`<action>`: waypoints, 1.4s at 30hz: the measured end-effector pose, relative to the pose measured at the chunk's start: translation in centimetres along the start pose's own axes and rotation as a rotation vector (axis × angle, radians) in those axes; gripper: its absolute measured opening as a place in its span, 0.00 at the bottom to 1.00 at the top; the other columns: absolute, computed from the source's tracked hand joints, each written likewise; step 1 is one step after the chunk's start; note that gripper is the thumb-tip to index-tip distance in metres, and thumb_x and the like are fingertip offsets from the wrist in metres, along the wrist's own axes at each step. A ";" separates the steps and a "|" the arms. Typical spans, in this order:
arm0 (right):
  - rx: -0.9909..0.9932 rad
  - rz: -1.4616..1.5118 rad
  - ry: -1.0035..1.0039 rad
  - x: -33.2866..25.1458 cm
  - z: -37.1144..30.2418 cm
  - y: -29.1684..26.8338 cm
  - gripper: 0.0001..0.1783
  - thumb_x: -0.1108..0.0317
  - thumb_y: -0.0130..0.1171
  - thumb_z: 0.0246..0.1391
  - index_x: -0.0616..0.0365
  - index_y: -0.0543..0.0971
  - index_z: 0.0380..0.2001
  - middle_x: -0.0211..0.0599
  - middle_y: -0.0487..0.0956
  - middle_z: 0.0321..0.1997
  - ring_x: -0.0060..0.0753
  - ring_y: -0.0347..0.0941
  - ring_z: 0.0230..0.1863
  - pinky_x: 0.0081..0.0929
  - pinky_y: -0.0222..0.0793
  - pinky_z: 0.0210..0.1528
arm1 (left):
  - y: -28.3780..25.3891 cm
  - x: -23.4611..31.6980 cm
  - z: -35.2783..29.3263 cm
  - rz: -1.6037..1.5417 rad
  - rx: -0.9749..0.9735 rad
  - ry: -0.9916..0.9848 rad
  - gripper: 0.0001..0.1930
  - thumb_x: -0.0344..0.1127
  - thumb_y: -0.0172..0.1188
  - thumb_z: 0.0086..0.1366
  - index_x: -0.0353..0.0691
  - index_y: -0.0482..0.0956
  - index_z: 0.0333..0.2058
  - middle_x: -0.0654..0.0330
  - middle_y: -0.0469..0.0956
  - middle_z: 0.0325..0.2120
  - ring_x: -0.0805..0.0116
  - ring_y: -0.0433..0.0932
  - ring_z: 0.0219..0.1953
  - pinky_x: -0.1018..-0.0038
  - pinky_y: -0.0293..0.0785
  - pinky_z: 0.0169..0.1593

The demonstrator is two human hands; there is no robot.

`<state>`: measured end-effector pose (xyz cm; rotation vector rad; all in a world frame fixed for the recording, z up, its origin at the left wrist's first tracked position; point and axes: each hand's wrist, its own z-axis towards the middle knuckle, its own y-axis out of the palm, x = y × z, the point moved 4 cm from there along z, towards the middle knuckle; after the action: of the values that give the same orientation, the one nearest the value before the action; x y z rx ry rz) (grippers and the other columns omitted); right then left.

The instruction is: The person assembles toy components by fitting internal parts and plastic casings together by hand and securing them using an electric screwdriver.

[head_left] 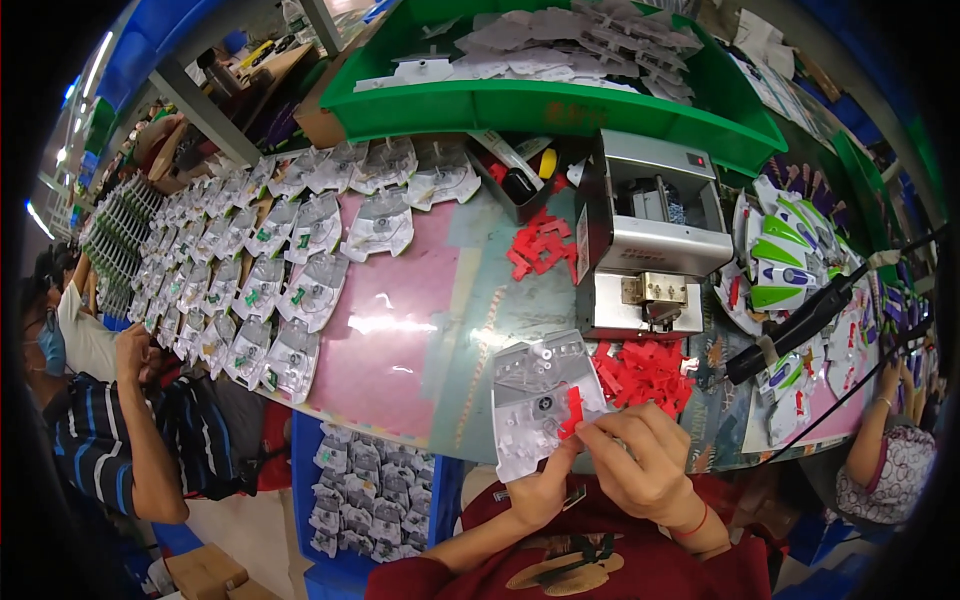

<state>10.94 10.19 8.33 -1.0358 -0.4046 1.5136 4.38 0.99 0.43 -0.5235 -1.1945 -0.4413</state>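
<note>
My left hand point(541, 494) grips a white plastic shell point(525, 385) by its lower edge, tilted up above the table's near side. The shell has moulded posts and round holes on its inner face. A small red strip point(573, 408) lies against it near the right edge. My right hand point(645, 462) has thumb and fingers pinched together at the strip's lower end, partly hiding it. Just beyond my right hand is a heap of red pieces point(648, 374), and a smaller group of red pieces point(541, 245) lies farther back.
A silver metal machine point(655, 240) stands behind the red heap. Rows of white shells point(318, 228) cover the table's left. A green bin point(560, 112) of white parts is at the back; white-green shells point(785, 260) are piled right. A blue crate point(447, 500) stands below. Co-workers sit on both sides.
</note>
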 end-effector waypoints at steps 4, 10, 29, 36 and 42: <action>-0.027 -0.068 -0.017 -0.3 -0.1 0.2 0.16 0.79 0.57 0.26 0.62 0.77 0.28 0.35 0.72 0.26 0.33 0.67 0.23 0.25 0.65 0.22 | 0.3 -1.3 -0.6 -0.431 0.045 -0.340 0.10 0.21 0.55 0.52 0.31 0.72 0.35 0.61 0.75 0.28 0.72 0.73 0.30 0.78 0.69 0.32; -0.065 -0.061 -0.099 -0.3 0.3 0.5 0.17 0.77 0.54 0.24 0.65 0.76 0.28 0.35 0.72 0.26 0.34 0.67 0.23 0.26 0.64 0.22 | 0.3 -1.6 -0.5 -0.510 0.031 -0.352 0.09 0.21 0.53 0.52 0.32 0.73 0.35 0.61 0.75 0.28 0.74 0.73 0.29 0.79 0.69 0.32; -0.308 0.137 -0.121 -1.5 2.0 4.7 0.15 0.74 0.56 0.28 0.62 0.74 0.27 0.32 0.67 0.24 0.31 0.65 0.26 0.22 0.63 0.22 | -3.9 -4.7 0.7 -0.471 0.198 -0.319 0.12 0.24 0.54 0.49 0.30 0.70 0.35 0.59 0.73 0.27 0.73 0.71 0.29 0.78 0.68 0.32; -0.391 -0.236 -0.023 2.7 8.9 6.0 0.21 0.77 0.52 0.35 0.66 0.70 0.40 0.49 0.69 0.41 0.47 0.67 0.39 0.28 0.70 0.32 | -8.2 -6.0 1.3 -0.533 0.220 -0.476 0.16 0.24 0.55 0.44 0.29 0.69 0.35 0.58 0.73 0.27 0.71 0.72 0.27 0.77 0.69 0.32; -0.481 -0.778 0.225 10.1 10.5 14.6 0.23 0.69 0.47 0.46 0.72 0.66 0.46 0.57 0.63 0.53 0.67 0.59 0.51 0.49 0.64 0.44 | -7.4 -5.1 0.9 -0.500 0.049 -0.522 0.16 0.25 0.55 0.41 0.29 0.70 0.33 0.59 0.73 0.25 0.73 0.72 0.25 0.78 0.68 0.30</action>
<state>-5.32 19.09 -0.70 -1.2068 -0.9145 0.6044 -2.19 -4.13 -3.09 -0.2967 -1.8483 -0.7246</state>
